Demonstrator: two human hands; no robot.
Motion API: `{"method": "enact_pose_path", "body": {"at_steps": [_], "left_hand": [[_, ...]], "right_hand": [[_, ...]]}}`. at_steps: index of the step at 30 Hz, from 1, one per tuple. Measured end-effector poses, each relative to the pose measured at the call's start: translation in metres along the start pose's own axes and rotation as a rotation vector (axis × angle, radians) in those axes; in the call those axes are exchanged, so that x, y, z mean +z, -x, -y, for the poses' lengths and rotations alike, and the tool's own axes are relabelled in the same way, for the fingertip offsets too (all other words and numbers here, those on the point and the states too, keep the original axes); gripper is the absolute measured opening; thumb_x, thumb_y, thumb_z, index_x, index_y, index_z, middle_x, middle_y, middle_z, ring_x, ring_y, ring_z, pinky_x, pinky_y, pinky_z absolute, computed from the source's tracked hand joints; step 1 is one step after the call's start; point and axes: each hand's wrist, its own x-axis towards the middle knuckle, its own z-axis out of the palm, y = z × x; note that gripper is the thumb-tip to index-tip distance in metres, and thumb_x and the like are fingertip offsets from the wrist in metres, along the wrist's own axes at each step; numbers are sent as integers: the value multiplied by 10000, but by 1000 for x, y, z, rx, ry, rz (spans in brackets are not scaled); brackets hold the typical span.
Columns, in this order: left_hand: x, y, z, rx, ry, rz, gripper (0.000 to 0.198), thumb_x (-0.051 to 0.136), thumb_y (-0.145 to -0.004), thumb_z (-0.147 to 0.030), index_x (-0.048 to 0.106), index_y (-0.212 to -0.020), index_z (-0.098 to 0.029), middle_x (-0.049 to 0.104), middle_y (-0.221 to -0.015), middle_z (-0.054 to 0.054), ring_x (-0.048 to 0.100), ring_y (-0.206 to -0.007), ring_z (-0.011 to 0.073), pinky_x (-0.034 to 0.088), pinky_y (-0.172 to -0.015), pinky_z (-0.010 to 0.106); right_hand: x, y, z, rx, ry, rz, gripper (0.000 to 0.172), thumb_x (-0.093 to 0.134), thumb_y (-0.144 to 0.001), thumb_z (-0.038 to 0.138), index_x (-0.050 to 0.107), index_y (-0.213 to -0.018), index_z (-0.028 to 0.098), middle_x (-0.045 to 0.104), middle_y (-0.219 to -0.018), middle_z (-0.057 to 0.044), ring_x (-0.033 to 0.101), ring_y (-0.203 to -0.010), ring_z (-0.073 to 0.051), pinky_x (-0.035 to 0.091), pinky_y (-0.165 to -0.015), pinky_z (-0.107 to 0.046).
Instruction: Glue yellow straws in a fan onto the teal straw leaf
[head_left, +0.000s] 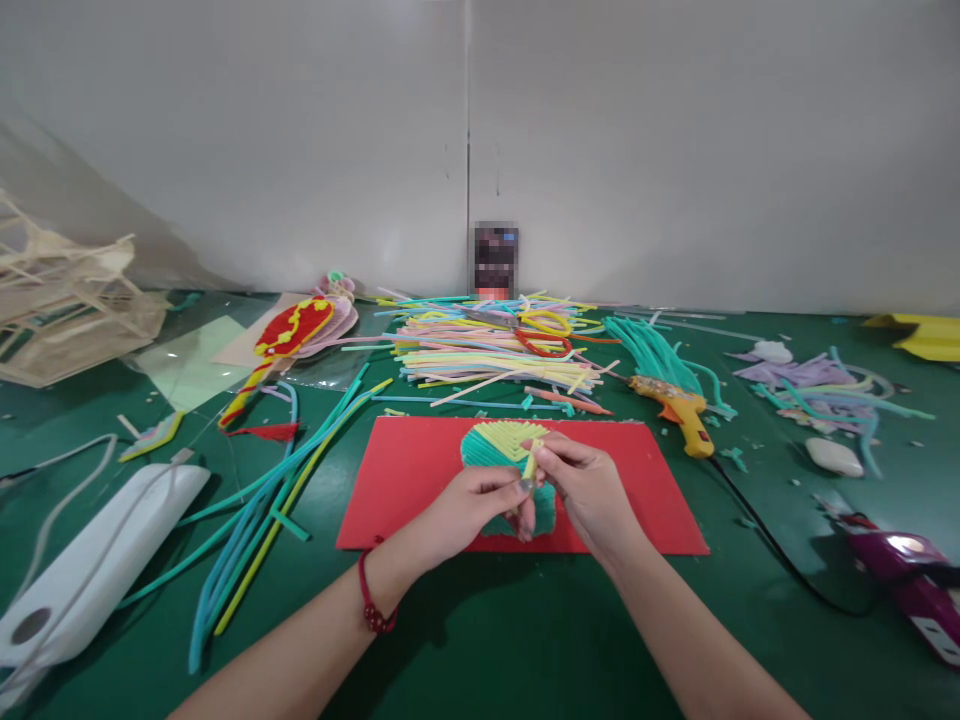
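Both my hands meet over a red sheet (405, 480) on the green table. They hold a fan-shaped craft piece (499, 445) made of teal and yellow pipe cleaners. My left hand (472, 510), with a red bead bracelet at the wrist, grips the piece from below, fingers closed. My right hand (589, 490) pinches a yellow pipe cleaner strand (529, 462) at the piece's right edge.
A heap of coloured pipe cleaners (487, 350) with red and yellow scissors (544, 335) lies behind the sheet. A yellow glue gun (679, 410) lies right, its cord running forward. Long teal and yellow strands (255, 510) and a white device (90, 565) lie left. A purple tool (907, 580) sits far right.
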Motion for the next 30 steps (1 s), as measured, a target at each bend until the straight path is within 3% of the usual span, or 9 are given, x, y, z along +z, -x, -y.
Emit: {"method": "enact_pose_path", "body": {"at_steps": [3,6,12,14,17,20,24,30], "left_hand": [[0,1,0,-10,15,11,451,587,-792,-551,615,-613,-138,616,-626,41,567,-624,152,453,-671,280],[0,0,2,-20,48,13,452,598,-789,-552,627,-627,-131,614,-621,41,574,-614,150,461,-667,284],[0,-4,7,76,197,-292,396,639,-770,-532,663,-921,-167,634,-915,56,588,-744,169,486,-632,282],[1,-4,8,74,214,-233,425,601,-796,-548,669,-934,-152,642,-927,76,589,-764,177,483,-659,292],[3,-1,9,7,273,-19,482,533,-833,-577,667,-924,-123,647,-793,74,593,-691,171,471,-686,313],[7,2,12,-74,364,117,493,515,-843,-586,649,-894,-115,622,-686,50,590,-639,162,466,-704,323],[9,3,14,-109,454,167,485,494,-853,-594,611,-861,-124,586,-617,23,579,-596,153,469,-678,315],[8,2,20,-87,486,148,404,568,-837,-541,557,-785,-141,533,-574,-10,506,-536,109,407,-573,242]], "right_hand": [[0,0,0,-16,14,32,182,791,-614,361,702,-548,215,589,-572,-3,615,-716,-172,486,-666,-287],[-2,0,1,-30,20,54,159,788,-630,347,710,-602,212,579,-559,16,557,-579,-123,466,-588,-267],[-7,-2,7,-76,-15,-85,192,786,-646,377,709,-666,202,577,-544,26,520,-531,-98,440,-555,-244],[-7,-2,7,-38,-31,-74,217,797,-625,390,705,-657,196,568,-516,28,506,-508,-93,422,-520,-234],[-4,-1,8,52,-56,-42,269,811,-582,423,694,-635,187,568,-515,27,448,-443,-73,341,-420,-216],[-1,1,10,102,-70,-46,310,829,-528,444,688,-616,183,534,-495,45,363,-402,-42,254,-378,-201],[1,1,11,107,-69,-57,338,837,-491,463,679,-593,183,499,-467,54,333,-409,-36,224,-391,-202],[0,0,12,79,-49,-60,335,833,-499,457,656,-583,185,542,-541,34,356,-434,-44,254,-405,-212]]}}
